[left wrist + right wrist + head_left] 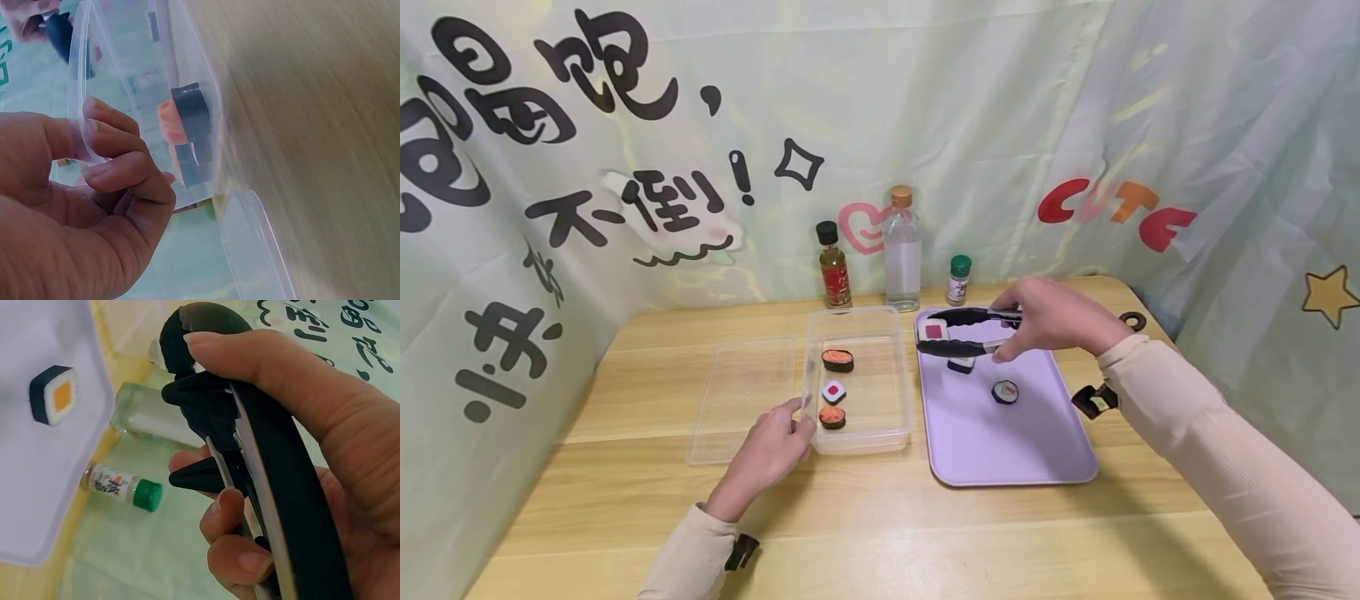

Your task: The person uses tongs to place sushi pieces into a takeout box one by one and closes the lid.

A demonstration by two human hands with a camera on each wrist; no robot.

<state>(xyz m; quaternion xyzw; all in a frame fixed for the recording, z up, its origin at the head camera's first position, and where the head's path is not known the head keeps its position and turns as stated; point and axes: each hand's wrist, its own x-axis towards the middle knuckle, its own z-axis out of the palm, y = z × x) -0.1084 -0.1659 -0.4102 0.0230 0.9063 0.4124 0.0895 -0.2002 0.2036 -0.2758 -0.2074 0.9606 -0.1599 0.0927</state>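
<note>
My right hand (1051, 317) grips black-and-silver kitchen tongs (967, 348) above the far left of a purple tray (1000, 454). Between the tongs' tips sits a white sushi roll (933, 332) with a dark pink square centre. Below the tongs, partly covered by them, another sushi piece (961, 365) lies on the tray, with a round sushi roll (1005, 392) nearer the front. My left hand (770, 450) pinches the rim of a clear plastic container (80, 69) at its near left corner. Inside lie two orange-topped sushi pieces (838, 360) and a white roll with a red centre (833, 392).
A clear lid (741, 400) lies flat left of the container. Along the back stand a red-labelled sauce bottle (836, 271), a tall clear bottle (902, 254) and a green-capped shaker (958, 281). A printed curtain (985, 100) hangs behind the wooden table (865, 533).
</note>
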